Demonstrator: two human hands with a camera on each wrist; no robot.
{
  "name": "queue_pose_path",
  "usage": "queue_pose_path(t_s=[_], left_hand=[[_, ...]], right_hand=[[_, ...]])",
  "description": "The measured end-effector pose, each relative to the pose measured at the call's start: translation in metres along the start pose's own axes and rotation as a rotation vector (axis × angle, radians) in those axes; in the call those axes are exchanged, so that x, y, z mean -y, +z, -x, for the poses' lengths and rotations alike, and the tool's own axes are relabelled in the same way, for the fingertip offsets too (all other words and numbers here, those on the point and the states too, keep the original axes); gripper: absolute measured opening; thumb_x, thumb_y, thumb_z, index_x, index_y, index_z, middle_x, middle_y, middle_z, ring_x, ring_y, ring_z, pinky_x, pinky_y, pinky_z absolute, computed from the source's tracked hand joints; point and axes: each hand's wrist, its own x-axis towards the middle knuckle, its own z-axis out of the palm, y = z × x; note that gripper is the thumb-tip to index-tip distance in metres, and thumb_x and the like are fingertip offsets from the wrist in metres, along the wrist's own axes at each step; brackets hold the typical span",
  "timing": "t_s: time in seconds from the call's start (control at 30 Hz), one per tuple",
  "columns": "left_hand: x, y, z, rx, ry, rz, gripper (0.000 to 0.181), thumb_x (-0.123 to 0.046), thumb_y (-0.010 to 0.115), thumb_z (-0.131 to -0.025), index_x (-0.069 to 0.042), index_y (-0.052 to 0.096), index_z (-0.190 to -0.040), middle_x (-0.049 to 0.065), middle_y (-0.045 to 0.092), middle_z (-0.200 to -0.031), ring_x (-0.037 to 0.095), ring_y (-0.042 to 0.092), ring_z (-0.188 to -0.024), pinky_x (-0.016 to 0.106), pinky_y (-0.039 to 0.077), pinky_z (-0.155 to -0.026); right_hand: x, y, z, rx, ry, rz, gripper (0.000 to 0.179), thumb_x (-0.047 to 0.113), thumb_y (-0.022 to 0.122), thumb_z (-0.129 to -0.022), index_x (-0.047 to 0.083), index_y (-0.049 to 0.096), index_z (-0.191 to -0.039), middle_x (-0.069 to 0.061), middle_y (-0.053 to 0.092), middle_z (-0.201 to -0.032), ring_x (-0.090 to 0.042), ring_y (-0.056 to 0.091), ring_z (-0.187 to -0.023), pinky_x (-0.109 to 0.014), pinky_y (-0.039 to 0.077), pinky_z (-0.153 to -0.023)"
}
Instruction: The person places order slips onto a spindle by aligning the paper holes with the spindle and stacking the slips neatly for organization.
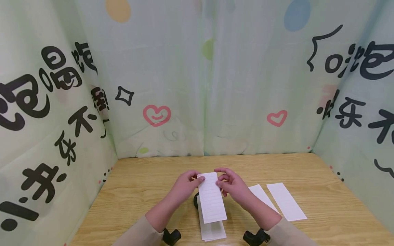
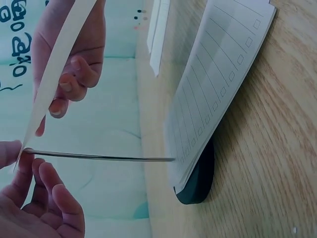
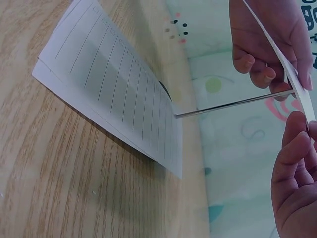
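Note:
A narrow white lined paper slip (image 1: 213,201) is held up between both hands. My left hand (image 1: 182,187) pinches its upper left edge, thumb on the face. My right hand (image 1: 233,186) pinches the right edge near the top. Beneath, a thin metal spike (image 2: 99,156) rises from a round black base (image 2: 200,183) and meets the held slip near its upper end. Whether the tip has gone through cannot be told. Several lined slips (image 3: 116,84) with small checkboxes sit low on the spike, tilted over the base.
Two white slips lie on the wooden table (image 1: 147,177) to the right: one partly behind the right forearm (image 1: 263,196), the other further right (image 1: 286,201). Printed curtains (image 1: 184,85) enclose the table at the back and both sides. Black wrist devices (image 1: 171,236) sit on both wrists.

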Motion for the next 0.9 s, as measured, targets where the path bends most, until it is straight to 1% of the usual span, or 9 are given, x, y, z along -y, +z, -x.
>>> queue_pose_path(t_s=[0.1, 0.33, 0.6, 0.67, 0.83, 0.9], left_hand=[[0.0003, 0.0002, -0.0001, -0.002, 0.001, 0.008, 0.023, -0.032, 0.066, -0.096, -0.011, 0.069, -0.104, 0.001, 0.064, -0.096, 0.018, 0.060, -0.084, 0.035, 0.048, -0.074], [0.0015, -0.0006, 0.0017, -0.006, -0.013, -0.008, 0.024, -0.034, 0.065, -0.096, -0.012, 0.068, -0.107, 0.002, 0.062, -0.095, 0.019, 0.059, -0.084, 0.034, 0.047, -0.072], [0.0012, 0.0004, 0.0023, -0.008, 0.003, 0.010, 0.021, -0.031, 0.065, -0.096, -0.012, 0.068, -0.105, 0.002, 0.062, -0.095, 0.018, 0.059, -0.083, 0.034, 0.048, -0.070], [0.0016, 0.0006, 0.0021, -0.010, -0.008, 0.023, 0.020, -0.031, 0.066, -0.096, -0.012, 0.068, -0.103, 0.002, 0.062, -0.094, 0.020, 0.059, -0.083, 0.033, 0.048, -0.069], [0.0023, 0.0015, 0.0006, -0.008, -0.048, 0.085, 0.019, -0.030, 0.066, -0.096, -0.011, 0.066, -0.100, 0.003, 0.060, -0.090, 0.031, 0.059, -0.086, 0.034, 0.049, -0.068], [0.0025, 0.0019, 0.0003, -0.010, -0.061, 0.101, 0.019, -0.029, 0.066, -0.096, -0.010, 0.065, -0.100, 0.004, 0.059, -0.090, 0.032, 0.058, -0.087, 0.037, 0.050, -0.070]], right_hand=[[-0.0022, 0.0009, -0.0009, -0.001, 0.002, 0.000, 0.044, 0.006, 0.063, -0.097, 0.003, 0.048, -0.138, -0.013, 0.059, -0.099, -0.018, 0.055, -0.067, -0.026, 0.048, -0.057], [-0.0035, 0.0026, -0.0010, 0.002, 0.001, -0.002, 0.043, 0.006, 0.063, -0.097, 0.005, 0.049, -0.138, -0.011, 0.058, -0.098, -0.016, 0.054, -0.067, -0.026, 0.048, -0.058], [-0.0022, 0.0013, 0.0007, 0.012, -0.011, -0.011, 0.045, 0.007, 0.061, -0.098, 0.003, 0.047, -0.140, -0.012, 0.059, -0.098, -0.017, 0.053, -0.067, -0.027, 0.048, -0.057], [-0.0022, 0.0013, 0.0006, 0.012, -0.010, -0.011, 0.045, 0.007, 0.061, -0.098, 0.003, 0.047, -0.140, -0.012, 0.059, -0.098, -0.017, 0.053, -0.067, -0.027, 0.048, -0.057], [-0.0017, 0.0018, 0.0002, 0.010, -0.017, -0.010, 0.045, 0.007, 0.062, -0.097, 0.003, 0.047, -0.140, -0.011, 0.058, -0.097, -0.016, 0.053, -0.068, -0.027, 0.048, -0.057], [-0.0024, 0.0019, -0.0003, 0.011, -0.019, -0.007, 0.045, 0.006, 0.062, -0.097, 0.002, 0.047, -0.139, -0.011, 0.058, -0.097, -0.016, 0.053, -0.068, -0.027, 0.048, -0.057]])
